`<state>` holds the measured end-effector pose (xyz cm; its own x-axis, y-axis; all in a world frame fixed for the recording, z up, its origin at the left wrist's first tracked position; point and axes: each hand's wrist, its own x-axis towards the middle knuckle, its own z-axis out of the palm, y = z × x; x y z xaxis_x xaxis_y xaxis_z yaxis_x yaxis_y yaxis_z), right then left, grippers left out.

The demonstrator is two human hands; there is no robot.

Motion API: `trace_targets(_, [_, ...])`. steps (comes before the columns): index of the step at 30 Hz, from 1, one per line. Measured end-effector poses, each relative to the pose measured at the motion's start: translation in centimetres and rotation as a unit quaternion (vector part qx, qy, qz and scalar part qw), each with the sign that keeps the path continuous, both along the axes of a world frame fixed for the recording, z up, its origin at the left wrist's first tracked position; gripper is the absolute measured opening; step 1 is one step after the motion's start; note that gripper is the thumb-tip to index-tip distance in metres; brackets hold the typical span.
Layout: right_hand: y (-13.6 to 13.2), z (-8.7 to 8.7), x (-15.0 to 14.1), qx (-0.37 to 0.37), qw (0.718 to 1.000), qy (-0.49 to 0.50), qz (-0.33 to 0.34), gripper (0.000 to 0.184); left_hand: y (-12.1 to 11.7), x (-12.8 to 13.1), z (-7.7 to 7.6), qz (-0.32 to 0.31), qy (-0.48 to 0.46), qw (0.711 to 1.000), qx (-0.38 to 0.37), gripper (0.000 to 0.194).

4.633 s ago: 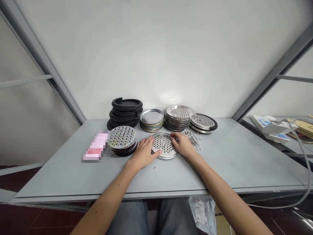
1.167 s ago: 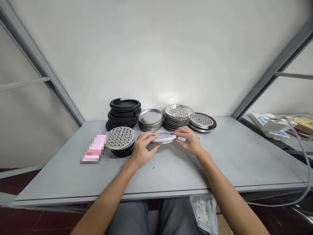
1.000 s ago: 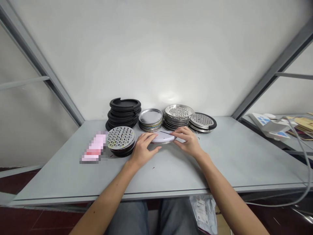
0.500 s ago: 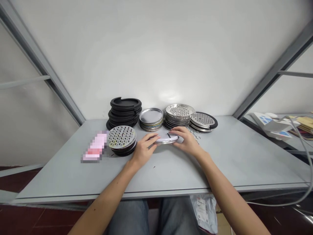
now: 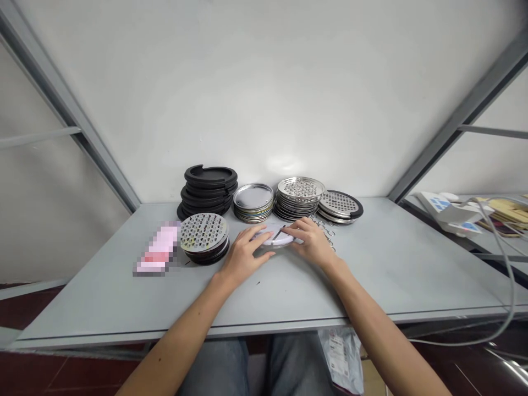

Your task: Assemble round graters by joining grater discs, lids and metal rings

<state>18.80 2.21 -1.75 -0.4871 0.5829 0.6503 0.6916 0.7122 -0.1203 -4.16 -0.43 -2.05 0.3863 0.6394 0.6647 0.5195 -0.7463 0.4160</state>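
Note:
A shallow round disc [image 5: 272, 240], pale on top with a silver rim, is held between my two hands a little in front of the stacks. My left hand [image 5: 244, 254] grips its left side, fingers across the top and thumb at the near edge. On the right side my right hand [image 5: 312, 243] is closed, its fingertips on the disc's upper face beside a thin dark strip [image 5: 280, 231]. Whether those fingertips pinch the strip, I cannot tell.
Behind stand black rings [image 5: 210, 190], shallow metal lids [image 5: 253, 203], silver grater plates [image 5: 299, 199] and a black-rimmed grater [image 5: 340, 204]. Perforated discs [image 5: 204, 237] are stacked at left, beside a blurred pink item [image 5: 159, 248]. Small metal rings [image 5: 329, 233] lie by my right hand.
The disc has turned and tipped slightly, with its dark strip now slanting. My left fingers have moved further over its top, and my right fingertips have come in to the strip.

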Motion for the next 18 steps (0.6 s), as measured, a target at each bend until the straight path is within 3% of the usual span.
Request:
trace_targets(6, [0.0, -0.3, -0.5, -0.023, 0.997, 0.067, 0.028, 0.025, 0.5, -0.1, -0.7, -0.040, -0.021, 0.999, -0.022, 0.040])
trace_targets(12, [-0.1, 0.2, 0.1, -0.105, 0.985, 0.134, 0.022, 0.048, 0.2, -0.1, -0.3, -0.071, -0.077, 0.993, -0.047, 0.035])
trace_targets(18, [-0.7, 0.9, -0.2, -0.093, 0.979, 0.162, 0.078, 0.034, 0.2, -0.1, 0.3, -0.043, -0.093, 0.994, -0.028, 0.033])
